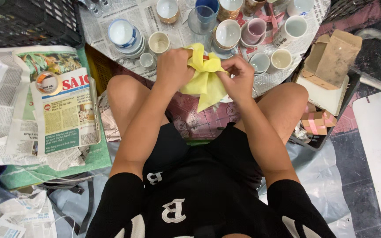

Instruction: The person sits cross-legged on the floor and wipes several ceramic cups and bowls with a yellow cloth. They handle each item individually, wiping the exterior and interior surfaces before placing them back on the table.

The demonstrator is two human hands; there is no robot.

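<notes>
Both hands, left [173, 68] and right [239, 79], clenched on yellow cloth [206, 81], its long tail pointing down toward the lap.

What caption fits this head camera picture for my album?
Left hand and right hand grip a crumpled yellow cloth above a newspaper-covered round table crowded with ceramic cups.

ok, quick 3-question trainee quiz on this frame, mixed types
1. True or false: both hands are on the yellow cloth.
2. The roll of tape lies on: A) the stack of newspapers B) the cardboard box C) the person's lap.
3. What covers the table under the cups?

Key
1. True: left hand and right hand both grip it.
2. A
3. Newspaper.
</notes>
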